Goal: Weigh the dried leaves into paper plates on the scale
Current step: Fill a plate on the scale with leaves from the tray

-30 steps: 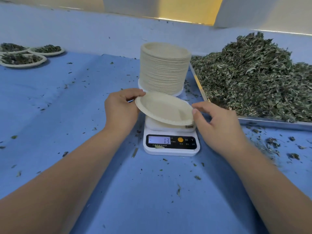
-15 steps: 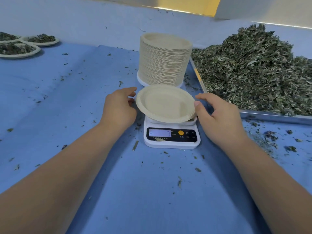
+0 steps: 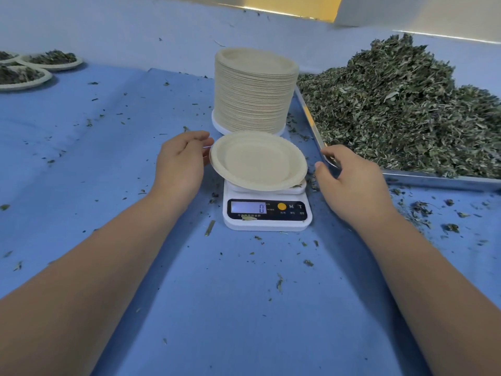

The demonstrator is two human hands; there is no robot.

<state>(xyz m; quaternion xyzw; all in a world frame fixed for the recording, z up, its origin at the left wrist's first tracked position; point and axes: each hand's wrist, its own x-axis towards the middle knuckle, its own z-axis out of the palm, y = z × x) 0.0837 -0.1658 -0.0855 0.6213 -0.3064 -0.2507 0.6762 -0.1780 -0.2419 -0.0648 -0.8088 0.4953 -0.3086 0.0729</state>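
One shift: right hand off plate; scale reads 0.

The tall stack of plates stands just behind the scale and closes off the far side of the empty plate on it. The left hand sits at that plate's left rim, and the right hand fills the gap between the scale and the tray, whose heaped dried leaves wall off the right. Open blue cloth lies before the scale between the forearms, and leftward as far as the filled plates.
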